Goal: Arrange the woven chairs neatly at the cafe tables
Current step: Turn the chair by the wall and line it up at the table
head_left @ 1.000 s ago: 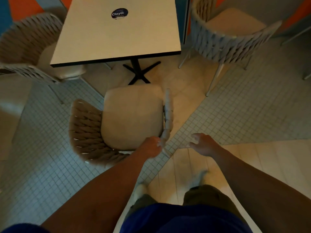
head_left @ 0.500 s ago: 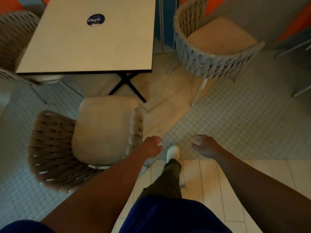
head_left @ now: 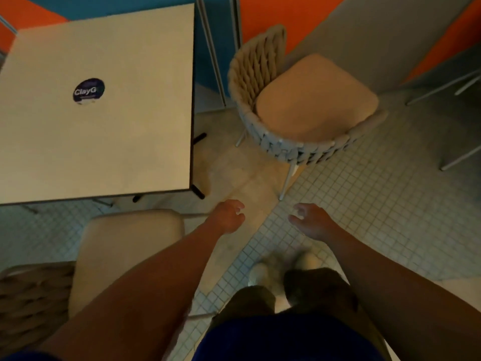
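1. Presently both hands are in the air and hold nothing: the left hand (head_left: 229, 216) and the right hand (head_left: 311, 221) reach forward over the floor, fingers loosely curled and apart, touching no chair.
2. The near woven chair (head_left: 125, 246) sits at lower left, its cushion pointing at the table (head_left: 104, 142) and its front just beside the table's near edge. It looks roughly squared and probably needs little more.
3. The far woven chair (head_left: 312, 100) is likely the step in hand. It stands apart from the table's right edge, skewed, with its curved woven back (head_left: 299, 149) towards the person and its open front aimed away from the table, at the wall.
4. To do this well, the person should take the back rim with both hands, one on each side of the curve, so the chair turns evenly and does not swing from one corner.
5. Lifting it slightly would beat dragging: the thin nearest leg (head_left: 286, 183) stands about where the small tiles meet the smooth strip of floor and could catch there.
6. The chair needs turning until its seat front faces the table's right edge, then sliding in square, centred on that side.
7. Care is needed near the table base (head_left: 197, 191), whose dark feet stick out below the corner and could stop a leg.
8. The feet (head_left: 263, 274) are blurred, so the person appears to be mid-stride; a settled stance before gripping would help.
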Available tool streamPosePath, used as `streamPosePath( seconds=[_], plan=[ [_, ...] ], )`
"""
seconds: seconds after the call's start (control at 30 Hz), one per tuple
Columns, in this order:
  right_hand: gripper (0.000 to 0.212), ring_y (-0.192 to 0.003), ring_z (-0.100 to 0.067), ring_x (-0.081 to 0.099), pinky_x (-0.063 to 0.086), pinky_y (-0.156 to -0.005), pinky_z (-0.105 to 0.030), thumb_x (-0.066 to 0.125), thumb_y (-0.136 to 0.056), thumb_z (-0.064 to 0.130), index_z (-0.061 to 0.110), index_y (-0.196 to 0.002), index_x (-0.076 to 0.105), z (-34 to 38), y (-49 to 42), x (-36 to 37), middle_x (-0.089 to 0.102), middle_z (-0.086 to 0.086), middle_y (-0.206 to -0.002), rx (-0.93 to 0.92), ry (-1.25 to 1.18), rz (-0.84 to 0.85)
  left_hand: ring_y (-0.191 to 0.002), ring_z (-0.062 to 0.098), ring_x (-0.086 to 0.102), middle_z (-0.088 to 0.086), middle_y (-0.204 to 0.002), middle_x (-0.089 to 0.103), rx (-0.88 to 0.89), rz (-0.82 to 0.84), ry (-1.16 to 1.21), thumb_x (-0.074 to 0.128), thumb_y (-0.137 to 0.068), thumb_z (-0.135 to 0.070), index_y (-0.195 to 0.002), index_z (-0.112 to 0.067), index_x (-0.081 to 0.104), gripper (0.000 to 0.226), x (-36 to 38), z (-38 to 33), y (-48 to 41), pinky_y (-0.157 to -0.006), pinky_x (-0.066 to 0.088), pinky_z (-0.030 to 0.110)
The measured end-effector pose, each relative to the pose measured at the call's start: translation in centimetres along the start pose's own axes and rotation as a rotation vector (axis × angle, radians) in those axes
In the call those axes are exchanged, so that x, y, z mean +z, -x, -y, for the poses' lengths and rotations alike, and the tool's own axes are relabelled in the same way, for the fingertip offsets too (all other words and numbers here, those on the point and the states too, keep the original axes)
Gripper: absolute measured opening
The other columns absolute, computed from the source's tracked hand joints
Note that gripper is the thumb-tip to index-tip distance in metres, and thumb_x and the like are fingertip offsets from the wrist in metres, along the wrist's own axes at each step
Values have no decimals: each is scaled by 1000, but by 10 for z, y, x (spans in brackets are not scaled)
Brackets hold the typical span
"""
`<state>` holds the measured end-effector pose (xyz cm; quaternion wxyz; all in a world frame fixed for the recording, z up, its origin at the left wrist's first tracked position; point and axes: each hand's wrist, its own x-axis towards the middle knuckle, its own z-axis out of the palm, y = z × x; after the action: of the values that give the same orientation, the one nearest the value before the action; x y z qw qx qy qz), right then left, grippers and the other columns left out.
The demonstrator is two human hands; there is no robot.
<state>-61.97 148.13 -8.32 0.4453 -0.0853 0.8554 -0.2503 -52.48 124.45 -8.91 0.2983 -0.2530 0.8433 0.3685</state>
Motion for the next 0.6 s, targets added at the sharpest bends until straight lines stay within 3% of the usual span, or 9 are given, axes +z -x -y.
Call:
streamPosePath(
  seconds=[0.17, 0.27, 0.33, 0.43, 0.53, 0.6],
  plan=[
    [68, -137, -27, 45, 38, -106, -33, 57, -96, 45, 8, -150, 38, 12, -66, -53, 43, -10, -153, 27, -74, 45, -125, 23, 60, 13, -139, 61, -57, -43, 62, 59, -99, -18, -136, -8, 59, 39, -37, -42, -76, -99, 45, 24],
    [58, -126, -31, 55, 46, -102, -40, 62, -94, 45, 3, -133, 55, 12, -103, -81, 57, -13, -138, 75, -239, 12, -124, 26, 60, 11, -137, 61, -135, -100, 130, 60, -99, -18, -135, -8, 60, 37, -49, -71, -116, -102, 48, 30],
    [56, -114, -33, 62, 51, -99, -47, 65, -92, 45, -1, -124, 59, 11, -122, -96, 63, -19, -125, 172, -465, -38, -124, 28, 59, 12, -136, 61, -199, -129, 215, 63, -97, -22, -137, -10, 59, 42, -56, -88, -142, -106, 48, 34],
    [61, -103, -28, 66, 55, -96, -46, 67, -89, 50, 8, -131, 55, 9, -154, -120, 64, -12, -116, 409, -1013, 3, -119, 28, 62, 9, -131, 64, -291, -182, 412, 70, -93, -37, -142, -15, 53, 57, -68, -114, -187, -105, 52, 43],
    [60, -111, -34, 63, 52, -97, -48, 65, -89, 51, 15, -136, 50, 2, -183, -133, 58, -16, -126, 431, -1467, 49, -117, 27, 63, 4, -133, 59, -364, -246, 638, 72, -88, -51, -147, -20, 45, 72, -87, -140, -231, -92, 59, 43],
    [67, -120, -38, 58, 51, -96, -49, 65, -87, 48, 16, -143, 46, -1, -190, -132, 54, -18, -136, 399, -1636, 39, -114, 27, 64, 6, -136, 60, -401, -272, 752, 74, -79, -60, -145, -16, 47, 84, -100, -147, -250, -81, 62, 42]
  ],
)
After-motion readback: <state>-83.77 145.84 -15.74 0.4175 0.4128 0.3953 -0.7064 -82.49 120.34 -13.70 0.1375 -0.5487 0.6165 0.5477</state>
